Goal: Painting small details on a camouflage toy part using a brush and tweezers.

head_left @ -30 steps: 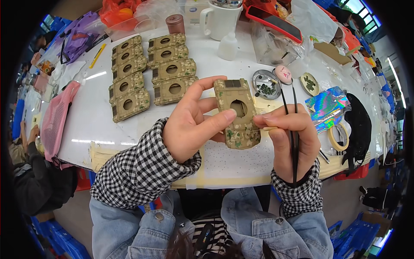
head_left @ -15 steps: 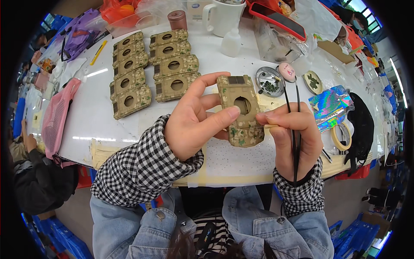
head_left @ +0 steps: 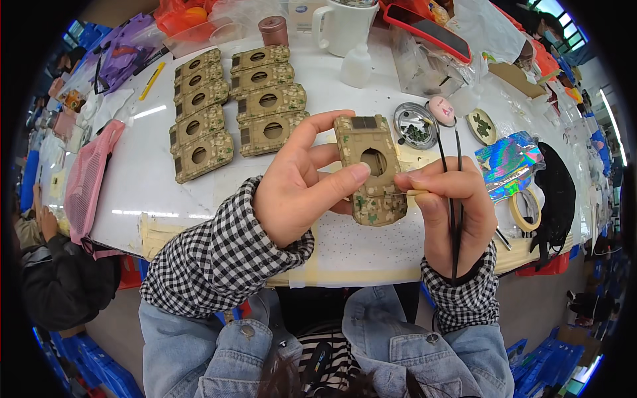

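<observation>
My left hand (head_left: pixel 292 196) is closed round a camouflage-painted model tank hull (head_left: pixel 386 182) with a round hole in its top. The hull is tilted up above the table, my thumb lying beside the hole. At its right edge my right hand (head_left: pixel 461 202) pinches a thin needle-like tool with a pale yellow end (head_left: pixel 418 193). The fine tip meets the hull's side; whether it touches is too small to tell. Black tweezers (head_left: pixel 454 225) are also tucked in my right hand, their two tips pointing away from me.
Several matching hulls (head_left: pixel 199 156) stand in two columns at left. A round dish of small dark green parts (head_left: pixel 415 132), a smaller dish (head_left: pixel 482 126), shiny foil (head_left: pixel 507 162) and a tape roll (head_left: pixel 526 209) lie at right. Behind are a white mug (head_left: pixel 345 30) and phone (head_left: pixel 428 33).
</observation>
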Demonstrator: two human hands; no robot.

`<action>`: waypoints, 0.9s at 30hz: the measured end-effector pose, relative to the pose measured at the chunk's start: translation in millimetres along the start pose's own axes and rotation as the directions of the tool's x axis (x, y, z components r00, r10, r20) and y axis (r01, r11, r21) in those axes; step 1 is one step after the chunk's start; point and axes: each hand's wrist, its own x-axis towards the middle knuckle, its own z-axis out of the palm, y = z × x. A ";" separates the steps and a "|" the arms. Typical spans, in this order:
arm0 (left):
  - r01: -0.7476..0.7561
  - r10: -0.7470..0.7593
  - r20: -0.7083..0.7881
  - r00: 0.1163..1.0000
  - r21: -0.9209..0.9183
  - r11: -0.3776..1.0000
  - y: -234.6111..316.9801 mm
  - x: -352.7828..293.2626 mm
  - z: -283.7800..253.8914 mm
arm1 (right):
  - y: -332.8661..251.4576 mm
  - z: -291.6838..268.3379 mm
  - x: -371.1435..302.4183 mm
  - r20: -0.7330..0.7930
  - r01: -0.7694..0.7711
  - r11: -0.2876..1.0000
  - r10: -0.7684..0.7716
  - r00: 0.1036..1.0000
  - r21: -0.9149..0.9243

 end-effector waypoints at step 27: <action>0.027 -0.025 -0.060 0.998 0.021 0.999 -4.3 4.3 -3.5 | 25.9 -19.5 -7.8 -0.103 -0.002 0.862 -0.058 0.993 -0.507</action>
